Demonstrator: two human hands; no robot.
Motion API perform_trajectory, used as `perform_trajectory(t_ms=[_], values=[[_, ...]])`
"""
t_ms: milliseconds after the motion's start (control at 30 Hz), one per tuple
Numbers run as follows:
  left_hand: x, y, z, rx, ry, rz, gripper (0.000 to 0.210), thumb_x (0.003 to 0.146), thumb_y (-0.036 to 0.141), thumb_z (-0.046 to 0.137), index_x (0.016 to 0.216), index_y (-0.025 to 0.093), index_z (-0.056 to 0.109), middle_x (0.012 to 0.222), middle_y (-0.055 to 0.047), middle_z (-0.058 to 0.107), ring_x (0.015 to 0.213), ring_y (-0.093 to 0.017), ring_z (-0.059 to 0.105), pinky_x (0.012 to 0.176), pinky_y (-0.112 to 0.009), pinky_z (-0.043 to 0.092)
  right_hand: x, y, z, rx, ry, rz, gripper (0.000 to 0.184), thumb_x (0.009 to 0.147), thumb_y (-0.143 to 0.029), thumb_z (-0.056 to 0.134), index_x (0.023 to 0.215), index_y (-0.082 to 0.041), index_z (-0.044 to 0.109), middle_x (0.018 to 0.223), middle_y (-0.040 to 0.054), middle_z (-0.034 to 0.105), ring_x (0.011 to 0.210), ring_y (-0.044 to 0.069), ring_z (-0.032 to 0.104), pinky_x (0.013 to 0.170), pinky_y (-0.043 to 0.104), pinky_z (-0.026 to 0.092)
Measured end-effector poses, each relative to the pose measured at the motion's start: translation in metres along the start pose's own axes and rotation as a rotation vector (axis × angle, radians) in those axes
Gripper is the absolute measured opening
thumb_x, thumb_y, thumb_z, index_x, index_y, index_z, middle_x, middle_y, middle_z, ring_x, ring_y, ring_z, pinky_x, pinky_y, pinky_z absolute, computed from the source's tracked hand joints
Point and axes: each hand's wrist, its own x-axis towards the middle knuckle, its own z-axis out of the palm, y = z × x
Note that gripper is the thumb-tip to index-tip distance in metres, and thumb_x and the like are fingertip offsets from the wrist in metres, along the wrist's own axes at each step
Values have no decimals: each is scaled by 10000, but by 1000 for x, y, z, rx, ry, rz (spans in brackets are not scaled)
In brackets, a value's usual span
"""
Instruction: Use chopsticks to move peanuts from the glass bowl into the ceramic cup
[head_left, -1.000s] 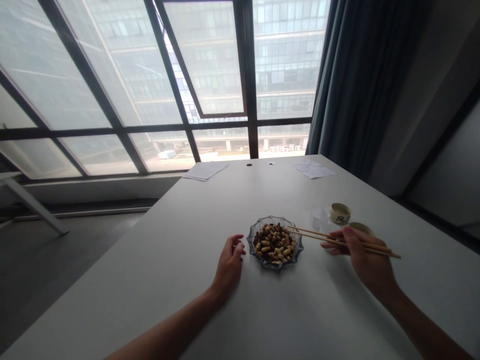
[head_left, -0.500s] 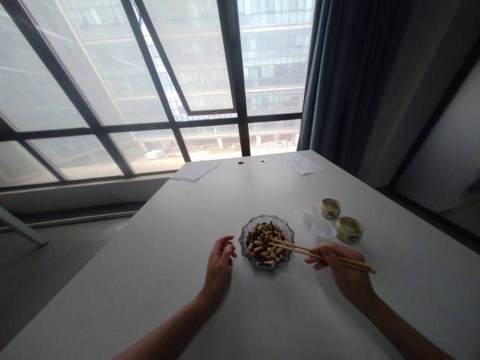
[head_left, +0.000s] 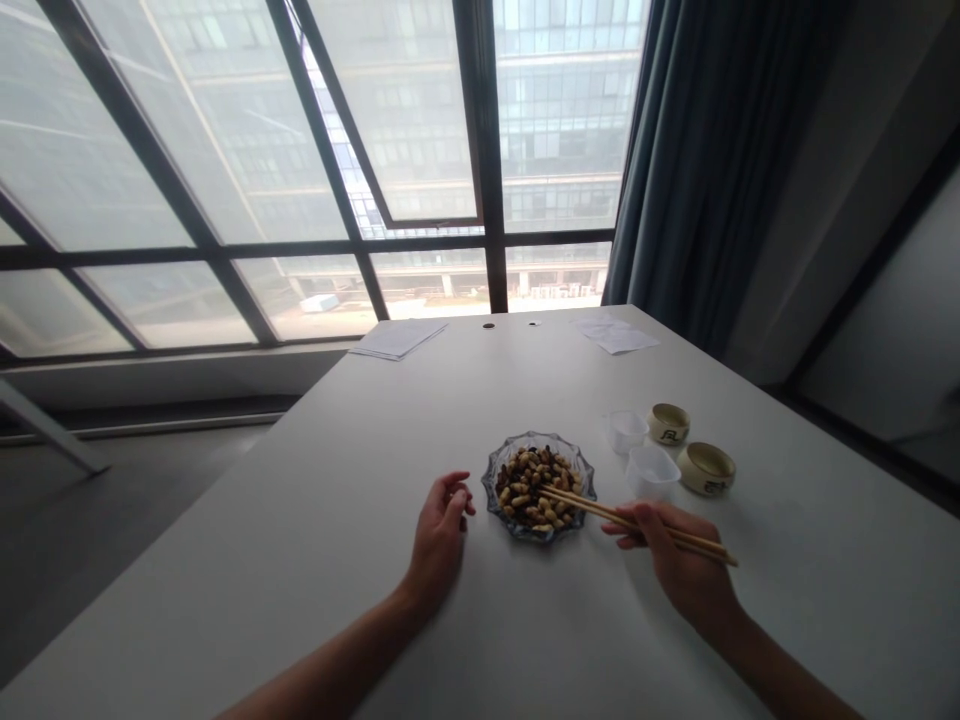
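A scalloped clear glass bowl [head_left: 491,500] holds unshelled peanuts [head_left: 551,512] mixed with small dark pieces. My right hand [head_left: 675,550] is closed round a pair of wooden chopsticks [head_left: 600,508]. Their tips, close together, reach into the middle of the heap; whether a piece is pinched between them I cannot tell. On the table just left of the bowl rests my left hand [head_left: 442,530], its fingers loosely bent and slightly apart, holding nothing and not touching the glass.
Right of the bowl stand two clear plastic tubs [head_left: 652,472] and two cream ceramic cups [head_left: 706,468] with dark characters. Papers [head_left: 399,340] lie at the white table's [head_left: 480,390] far left, more sheets [head_left: 616,334] at its far right. Windows and a dark curtain [head_left: 690,180] are beyond.
The chopstick tips have drawn closer together, and my right hand has shifted slightly left and down. My left hand stays beside the bowl. The whole view has shifted a little.
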Motion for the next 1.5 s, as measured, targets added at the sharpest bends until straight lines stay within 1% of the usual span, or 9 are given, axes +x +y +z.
perform_trajectory(t_ms=[167,333,433,667,900,1000,1133,1367,1500], values=[[1,0,0,-11,7,-1,398,826,437,595,1109,158,625,744,2,612,682,-169,558,584,-261,432,-1,-8,0,13,95,-5,418,928,-547,705,848,-150,808,738,133,806,629,276,798,580,332,686],[2,0,0,-22,21,-4,398,810,429,598,1103,161,624,768,-1,613,697,-168,570,584,-256,434,2,-11,-3,44,164,7,433,920,-559,711,843,-142,800,729,134,803,629,282,798,592,343,688],[3,1,0,-24,20,-2,408,802,435,601,1101,158,627,755,0,611,685,-168,569,577,-255,430,4,-8,-6,27,130,4,431,934,-559,690,857,-148,796,733,128,805,632,271,795,588,339,680],[2,3,1,-10,-4,3,423,809,447,597,1111,152,627,786,-3,618,683,-159,574,575,-248,427,4,-4,-6,-118,-57,-75,386,975,-513,649,868,-173,798,760,95,806,606,211,758,587,297,635],[2,2,1,-2,-15,20,410,819,443,608,1110,155,642,792,-4,619,689,-166,586,584,-259,436,6,-15,-2,-175,-109,-145,391,1004,-485,611,827,-186,791,730,71,788,584,190,723,567,287,597],[2,1,1,4,-14,26,405,827,434,607,1119,156,640,788,-4,614,694,-171,582,590,-266,438,5,-15,0,-186,-130,-172,368,1013,-455,608,831,-193,791,735,59,783,581,174,708,561,274,578],[2,1,1,13,-15,30,394,834,419,600,1125,156,635,809,-10,618,709,-173,585,594,-266,440,3,-8,4,-163,-107,-194,358,1026,-438,591,850,-199,792,766,54,792,581,169,706,562,277,581],[3,1,1,21,-14,25,412,821,429,600,1126,154,632,817,-12,618,707,-174,589,590,-266,439,1,-1,9,-99,19,-127,358,981,-489,649,841,-193,793,755,76,807,641,231,778,613,317,644],[2,2,1,22,-12,20,416,815,433,604,1125,156,635,816,-9,616,705,-173,592,592,-264,437,3,0,8,-134,21,-134,371,988,-492,636,827,-196,789,736,69,799,604,210,749,593,305,622]])
